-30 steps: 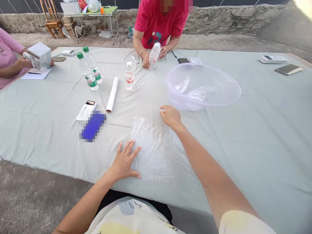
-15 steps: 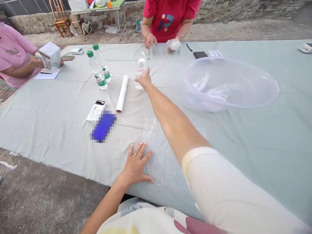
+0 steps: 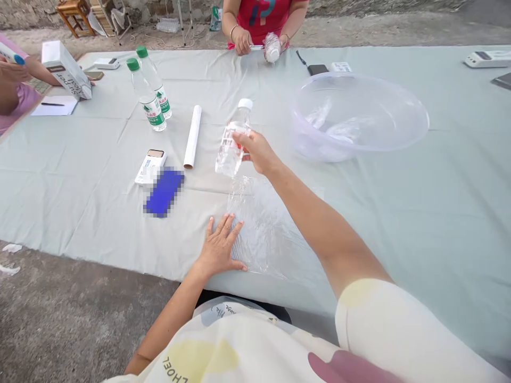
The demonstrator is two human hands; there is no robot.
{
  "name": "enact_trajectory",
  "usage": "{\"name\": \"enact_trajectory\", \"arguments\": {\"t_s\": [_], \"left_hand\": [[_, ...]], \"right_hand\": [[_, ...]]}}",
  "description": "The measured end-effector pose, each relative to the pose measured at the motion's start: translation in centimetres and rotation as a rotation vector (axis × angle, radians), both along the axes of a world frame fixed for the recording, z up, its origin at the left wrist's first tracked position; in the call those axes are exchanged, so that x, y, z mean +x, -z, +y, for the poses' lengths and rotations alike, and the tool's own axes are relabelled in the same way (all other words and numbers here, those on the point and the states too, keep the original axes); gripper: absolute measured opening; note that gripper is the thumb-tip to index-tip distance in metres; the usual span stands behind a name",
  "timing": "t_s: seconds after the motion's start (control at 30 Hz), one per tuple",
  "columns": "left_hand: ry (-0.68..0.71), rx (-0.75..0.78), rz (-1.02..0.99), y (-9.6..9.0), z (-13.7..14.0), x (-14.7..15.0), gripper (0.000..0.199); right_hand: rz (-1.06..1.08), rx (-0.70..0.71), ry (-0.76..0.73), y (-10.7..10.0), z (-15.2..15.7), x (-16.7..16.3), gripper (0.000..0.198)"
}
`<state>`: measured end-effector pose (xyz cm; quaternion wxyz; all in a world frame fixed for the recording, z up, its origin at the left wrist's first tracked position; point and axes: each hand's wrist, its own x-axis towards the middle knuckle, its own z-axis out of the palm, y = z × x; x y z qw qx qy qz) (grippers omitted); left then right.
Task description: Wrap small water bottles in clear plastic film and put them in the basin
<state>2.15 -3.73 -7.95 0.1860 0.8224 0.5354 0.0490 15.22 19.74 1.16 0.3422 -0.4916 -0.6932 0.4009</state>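
My right hand (image 3: 257, 151) is closed around a clear water bottle (image 3: 231, 151) with a white cap, held tilted above the table. My left hand (image 3: 222, 246) lies flat with fingers spread, pressing the left edge of a sheet of clear plastic wrap (image 3: 271, 234) on the cloth. A white roll of wrap (image 3: 192, 137) lies to the left of the held bottle. Part of the sheet is hidden beneath my right forearm.
Two green-capped bottles (image 3: 154, 111) stand at left, near a white power bank (image 3: 150, 166) and a blurred blue rectangle (image 3: 164, 192). A large translucent basin (image 3: 361, 148) holds wrapped items at right. Across the table, a person in red (image 3: 263, 21) handles a wrapped bottle (image 3: 272, 48); another person sits left.
My right hand has lifted the bottle off the table and drawn it nearer, over the sheet's far end. The person opposite has picked up the small white tool. The camera view has tilted down.
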Motion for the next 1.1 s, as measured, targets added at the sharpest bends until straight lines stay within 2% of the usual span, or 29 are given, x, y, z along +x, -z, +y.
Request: {"name": "enact_trajectory", "arguments": {"t_s": [0.07,0.17,0.23,0.3,0.47,0.67,0.77,0.87,0.93,1.03,1.1], "left_hand": [[-0.009,0.005,-0.011,0.0,0.0,0.0,0.128],[-0.015,0.031,-0.048,0.2,-0.1,-0.1,0.132],[-0.03,0.049,-0.064,0.3,-0.2,-0.2,0.137],[-0.041,0.059,-0.067,0.4,-0.2,-0.2,0.141],[-0.038,0.073,-0.075,0.3,-0.3,-0.2,0.14],[-0.033,0.063,-0.129,-0.9,-1.0,-1.1,0.133],[-0.148,0.104,-0.134,-1.7,-2.1,-1.7,0.103],[-0.387,0.199,-0.123,-2.0,-3.3,-1.8,0.057],[-0.523,0.245,-0.086,-1.8,-3.9,-1.4,0.036],[-0.599,0.264,-0.006,-1.4,-4.3,-0.4,0.021],[-0.587,0.262,0.027,-1.1,-4.4,0.3,0.017]], "right_hand": [[0.144,-0.215,-0.081,0.2,-5.7,2.1,0.05],[0.148,-0.356,-0.03,1.9,-12.9,4.2,0.05],[0.108,-0.42,0.067,3.2,-16.0,4.8,0.05],[0.069,-0.454,0.166,4.2,-17.5,5.0,0.051],[-0.123,-0.414,0.284,4.7,-17.5,3.8,0.054],[-0.402,-0.331,0.234,4.4,-17.2,2.1,0.053],[-0.46,-0.283,0.233,4.5,-17.3,1.9,0.051],[-0.443,-0.226,0.254,4.6,-17.5,1.8,0.052],[-0.448,-0.263,0.252,4.5,-17.8,1.9,0.056],[-0.528,-0.338,0.22,3.8,-17.7,2.3,0.06],[-0.578,-0.306,0.229,3.1,-17.0,2.8,0.061]]}}
